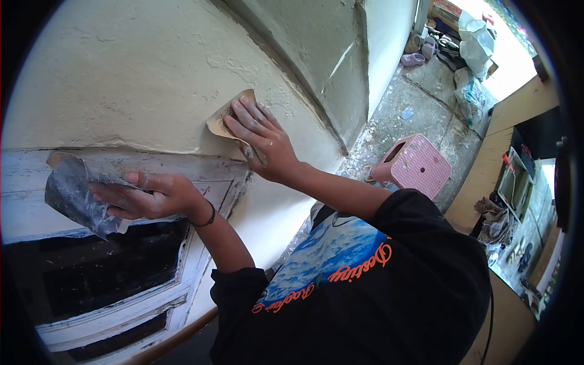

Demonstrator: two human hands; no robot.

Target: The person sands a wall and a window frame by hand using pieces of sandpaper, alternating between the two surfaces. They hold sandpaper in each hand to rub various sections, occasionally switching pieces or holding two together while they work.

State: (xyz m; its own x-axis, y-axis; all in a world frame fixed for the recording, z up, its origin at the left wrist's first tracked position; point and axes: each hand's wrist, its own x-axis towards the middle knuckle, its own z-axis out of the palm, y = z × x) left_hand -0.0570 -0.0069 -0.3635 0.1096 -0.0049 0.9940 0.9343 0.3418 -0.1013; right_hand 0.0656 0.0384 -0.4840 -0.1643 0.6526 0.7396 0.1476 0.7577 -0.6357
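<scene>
Against the cream wall point(140, 79), my right hand point(263, 140) presses a tan-backed piece of sandpaper point(219, 126) flat under its fingers, just above the window frame. White dust coats those fingers. Lower and to the left, my left hand point(149, 196) grips a creased dark grey sheet of sandpaper point(76, 191), dusted with white, between thumb and fingers. This sheet hangs in front of the white-painted window frame point(207, 194), whose paint is worn. The wall's surface shows rough patches and chips near my right hand.
A pink plastic stool point(420, 164) stands on the paint-spattered floor point(420, 125) to the right. Beyond it lie shoes point(413, 59) and plastic bags point(474, 45). A wooden panel point(480, 173) and a crumpled cloth point(491, 219) are at far right. A ledge point(292, 79) runs along the wall.
</scene>
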